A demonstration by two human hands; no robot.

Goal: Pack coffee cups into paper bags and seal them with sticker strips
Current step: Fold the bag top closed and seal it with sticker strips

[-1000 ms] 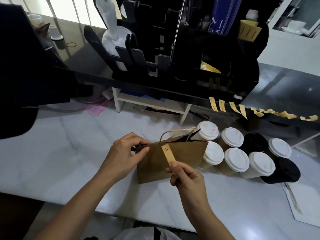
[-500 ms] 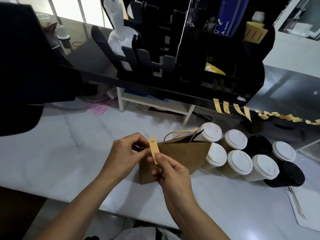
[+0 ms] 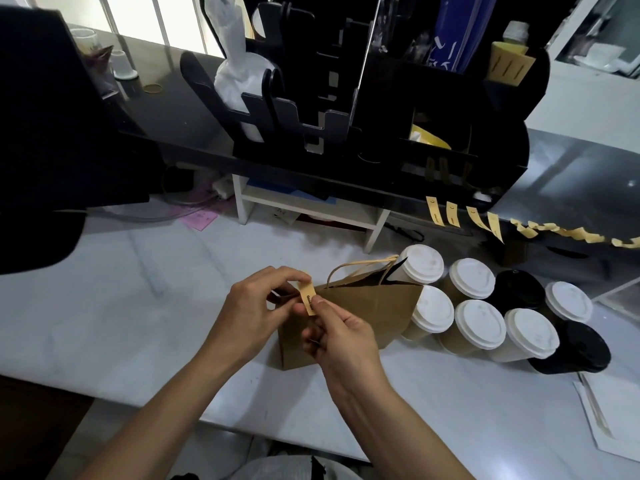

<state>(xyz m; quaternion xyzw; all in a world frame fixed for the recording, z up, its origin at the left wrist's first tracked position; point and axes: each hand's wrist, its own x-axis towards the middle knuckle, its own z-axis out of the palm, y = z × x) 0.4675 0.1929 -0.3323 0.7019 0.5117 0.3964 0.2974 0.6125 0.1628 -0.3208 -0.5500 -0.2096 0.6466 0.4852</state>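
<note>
Where lidded cups point(image 3: 479, 323) crowd the bag's point(image 3: 377, 306) right flank

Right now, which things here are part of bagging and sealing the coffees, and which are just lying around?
Part of the job:
- brown paper bag
- sticker strip, pinched by left hand and right hand
- lidded coffee cups
- spare sticker strips on the shelf edge

Lying about:
- pink paper slip
- rubber band
- white papers

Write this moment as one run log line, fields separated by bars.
step: sealing | left hand: holds bag top | right hand: pinches sticker strip at paper bag left top edge | cups: beside bag
</note>
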